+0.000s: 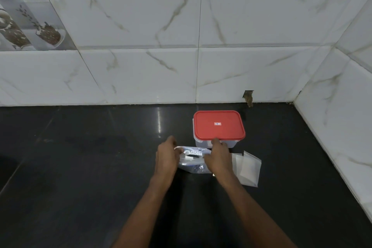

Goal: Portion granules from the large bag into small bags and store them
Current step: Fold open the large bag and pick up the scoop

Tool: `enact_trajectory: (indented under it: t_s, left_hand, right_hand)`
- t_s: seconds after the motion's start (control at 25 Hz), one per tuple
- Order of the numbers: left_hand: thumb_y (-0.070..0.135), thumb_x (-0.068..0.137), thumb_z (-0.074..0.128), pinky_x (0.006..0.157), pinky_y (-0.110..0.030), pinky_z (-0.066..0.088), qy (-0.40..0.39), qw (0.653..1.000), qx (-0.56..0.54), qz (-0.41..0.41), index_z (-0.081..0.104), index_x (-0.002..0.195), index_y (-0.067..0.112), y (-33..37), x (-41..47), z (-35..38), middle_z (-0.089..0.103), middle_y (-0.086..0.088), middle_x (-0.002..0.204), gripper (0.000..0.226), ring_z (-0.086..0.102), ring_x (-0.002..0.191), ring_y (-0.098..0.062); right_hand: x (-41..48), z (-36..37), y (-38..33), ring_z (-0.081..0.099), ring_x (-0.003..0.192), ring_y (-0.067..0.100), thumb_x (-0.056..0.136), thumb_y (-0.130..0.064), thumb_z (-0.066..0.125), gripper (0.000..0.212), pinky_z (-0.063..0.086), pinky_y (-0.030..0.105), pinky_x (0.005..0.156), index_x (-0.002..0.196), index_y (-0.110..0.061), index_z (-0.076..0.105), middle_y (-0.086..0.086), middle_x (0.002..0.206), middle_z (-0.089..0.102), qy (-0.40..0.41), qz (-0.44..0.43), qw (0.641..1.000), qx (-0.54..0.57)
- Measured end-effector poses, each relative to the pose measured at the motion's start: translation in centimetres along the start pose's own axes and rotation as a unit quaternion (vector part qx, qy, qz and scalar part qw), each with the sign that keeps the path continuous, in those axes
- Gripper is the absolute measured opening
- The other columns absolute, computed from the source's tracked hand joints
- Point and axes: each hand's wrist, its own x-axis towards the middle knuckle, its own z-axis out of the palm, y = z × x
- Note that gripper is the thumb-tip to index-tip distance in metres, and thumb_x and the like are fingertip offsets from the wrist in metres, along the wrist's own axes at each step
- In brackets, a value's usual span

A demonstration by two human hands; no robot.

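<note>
Hands first: left hand (168,155) and right hand (218,157) both pinch the large bag (193,164) at its top, probably to pull it open. It sits toward the table's (80,167) back right corner, in front of the red-lidded box (219,125), small bags (248,167) handy beside it.

large bag (192,155) partly covered, lid label (217,124) illegible

Home kitchen: dark polished countertop (80,167), marble-look wall tiles (141,16), coffee-motif decor tile (26,16), red-lidded food container (219,127).

Bare left hand (167,156), right hand (219,158)
</note>
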Motion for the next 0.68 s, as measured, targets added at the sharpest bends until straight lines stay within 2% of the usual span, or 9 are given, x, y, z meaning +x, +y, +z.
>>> enact_trajectory:
  t_s: [0.12, 0.16, 0.28, 0.36, 0.48, 0.52, 0.6, 0.64, 0.68]
  left_hand:
    - [0.01, 0.089, 0.068, 0.068, -0.024, 0.037, -0.068, 0.995, 0.065, 0.028, 0.065, 0.093, 0.011, 0.2, 0.4, -0.3, 0.057, -0.007, 0.1, 0.006, 0.051, 0.082, -0.015]
    - [0.011, 0.086, 0.072, 0.071, -0.024, 0.037, -0.101, 0.991, 0.082, 0.028, 0.066, 0.097, 0.01, 0.2, 0.6, -0.4, 0.056, -0.008, 0.103, 0.012, 0.05, 0.086, -0.016]
    - [0.01, 0.079, 0.075, 0.069, -0.024, 0.04, -0.16, 0.981, 0.107, 0.039, 0.061, 0.092, 0.016, -0.7, 1.1, -1.2, 0.061, -0.007, 0.103, 0.02, 0.053, 0.086, -0.016]
    - [0.005, 0.084, 0.067, 0.06, -0.02, 0.04, -0.109, 0.992, 0.067, 0.021, 0.059, 0.086, 0.015, -0.9, 0.6, -1.1, 0.064, -0.005, 0.094, 0.013, 0.056, 0.077, -0.014]
    - [0.002, 0.091, 0.062, 0.054, -0.015, 0.044, -0.025, 0.985, -0.138, -0.1, 0.066, 0.089, 0.008, -0.5, -0.6, 0.9, 0.071, -0.008, 0.087, 0.008, 0.062, 0.073, -0.017]
    - [0.001, 0.093, 0.061, 0.054, -0.021, 0.05, -0.028, 0.952, -0.249, -0.175, 0.068, 0.092, 0.003, -0.3, -0.6, 1.3, 0.072, -0.013, 0.083, 0.007, 0.065, 0.07, -0.02]
    - [-0.002, 0.099, 0.055, 0.046, -0.032, 0.059, -0.084, 0.821, -0.46, -0.328, 0.063, 0.094, -0.007, -0.5, -0.2, 0.8, 0.071, -0.02, 0.068, 0.011, 0.068, 0.059, -0.028]
    - [0.0, 0.101, 0.053, 0.042, -0.037, 0.058, -0.116, 0.762, -0.514, -0.376, 0.061, 0.093, -0.008, -0.9, -0.1, 0.2, 0.071, -0.021, 0.063, 0.014, 0.07, 0.054, -0.031]
    - [0.003, 0.103, 0.051, 0.038, -0.039, 0.057, -0.141, 0.73, -0.535, -0.402, 0.059, 0.092, -0.007, -1.2, 0.0, -0.3, 0.071, -0.022, 0.064, 0.017, 0.071, 0.053, -0.032]
  right_hand:
    - [-0.4, -0.5, -0.1, 0.064, 0.095, 0.025, 0.09, -0.012, 0.064, 0.037, 0.053, 0.034, 0.083, 0.123, -0.013, 0.049, 0.01, 0.123, 0.049, 0.037, 0.009, 0.996, -0.086]
    - [-0.5, -0.4, -0.3, 0.065, 0.096, 0.025, 0.091, -0.012, 0.064, 0.039, 0.053, 0.034, 0.083, 0.126, -0.013, 0.047, 0.01, 0.126, 0.047, 0.048, -0.002, 0.993, -0.106]
    - [-0.3, 0.4, 0.1, 0.064, 0.101, 0.024, 0.093, -0.012, 0.06, 0.037, 0.053, 0.033, 0.086, 0.128, -0.012, 0.048, 0.01, 0.126, 0.051, 0.031, -0.048, 0.988, -0.141]
    - [-0.5, 0.7, 0.2, 0.062, 0.104, 0.024, 0.093, -0.016, 0.062, 0.032, 0.052, 0.032, 0.088, 0.123, -0.012, 0.051, 0.01, 0.122, 0.056, -0.006, -0.063, 0.987, -0.149]
    - [-1.5, 1.8, -0.2, 0.062, 0.103, 0.025, 0.093, -0.013, 0.059, 0.027, 0.051, 0.034, 0.084, 0.119, -0.011, 0.053, 0.01, 0.117, 0.058, 0.016, -0.073, 0.988, -0.137]
    - [-1.5, 2.1, -0.1, 0.063, 0.101, 0.026, 0.093, -0.011, 0.058, 0.024, 0.052, 0.034, 0.082, 0.116, -0.011, 0.054, 0.01, 0.114, 0.059, 0.029, -0.069, 0.989, -0.125]
    - [-0.9, 2.0, 0.7, 0.066, 0.091, 0.023, 0.09, -0.013, 0.062, 0.016, 0.057, 0.035, 0.077, 0.105, -0.01, 0.059, 0.009, 0.104, 0.066, 0.039, -0.037, 0.998, -0.041]
    - [-0.3, 1.6, 1.3, 0.068, 0.085, 0.023, 0.086, -0.012, 0.069, 0.014, 0.059, 0.039, 0.074, 0.098, -0.008, 0.063, 0.01, 0.098, 0.069, 0.022, -0.002, 0.998, 0.06]
    - [0.2, 1.1, 1.7, 0.07, 0.08, 0.025, 0.082, -0.011, 0.074, 0.015, 0.061, 0.042, 0.07, 0.093, -0.006, 0.065, 0.012, 0.094, 0.07, -0.007, 0.034, 0.984, 0.176]
